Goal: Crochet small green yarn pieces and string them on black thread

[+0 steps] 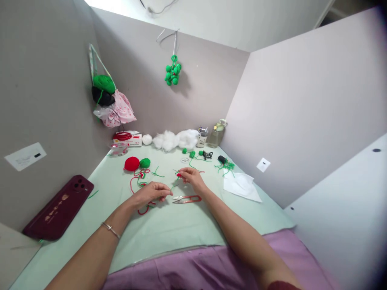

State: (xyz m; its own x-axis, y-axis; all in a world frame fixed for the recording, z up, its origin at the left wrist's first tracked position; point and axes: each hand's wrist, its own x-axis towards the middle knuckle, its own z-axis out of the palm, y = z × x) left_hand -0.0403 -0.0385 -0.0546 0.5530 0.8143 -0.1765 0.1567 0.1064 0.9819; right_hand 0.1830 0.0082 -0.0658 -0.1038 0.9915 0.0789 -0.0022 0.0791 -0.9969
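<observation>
Two bare hands work over the middle of the tabletop (169, 231). The fingers of the right hand (192, 178) are clamped on one small red-and-green yarn piece (179, 175), raised in front of the person; a green strand (174, 186) runs from it down to the left hand (155, 191), whose fingertips are pinched together on it. One pair of thread snips (186, 199) with an orange-red handle lies just below the hands.

Beyond the left hand sit two yarn balls, one red (132, 164) and one green (145, 163), with loose red and green yarn near them. Three small green balls (192, 154) lie farther back, beside one black claw clip (208, 155). Along the rear stand one white ball (147, 139), white stuffing (175, 141), one cup (202, 137) holding slim items and one clear bottle (217, 135). One dark red phone (60, 209) lies at the left edge, one white sheet (242, 186) at the right.

Pale green cloth covers the tabletop; purple fabric (181, 268) shows below its near edge. Plain greyish partitions (208, 80) enclose three sides, with one green crocheted cluster (173, 74) hanging at the back and one pink dotted bag (121, 110) at the left.
</observation>
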